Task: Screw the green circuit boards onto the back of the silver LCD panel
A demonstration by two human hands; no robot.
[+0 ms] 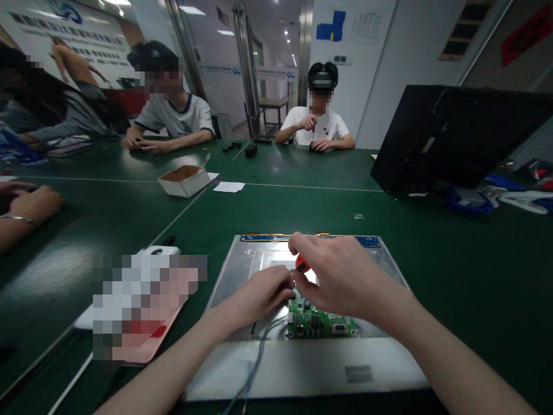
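Note:
A silver display panel [311,363] lies flat in front of me, with a green circuit board [319,323] on its back and a thin blue board strip [363,241] along its far edge. My right hand [341,274] is closed around the red-and-black handle of a screwdriver [302,263], held over the panel. Close to the screwdriver's shaft, my left hand [270,288] has its fingers pinched together by the circuit board's upper left corner. What lies between those fingertips is hidden. Dark cables [259,354] run from the board toward me.
Left of the panel are a white device [162,251] and a pink phone-like slab [173,323]. Farther off stand an open white box [184,183] and a paper slip [228,187]. A large black monitor casing [453,138] rises at right. Other people sit around the green table [302,207].

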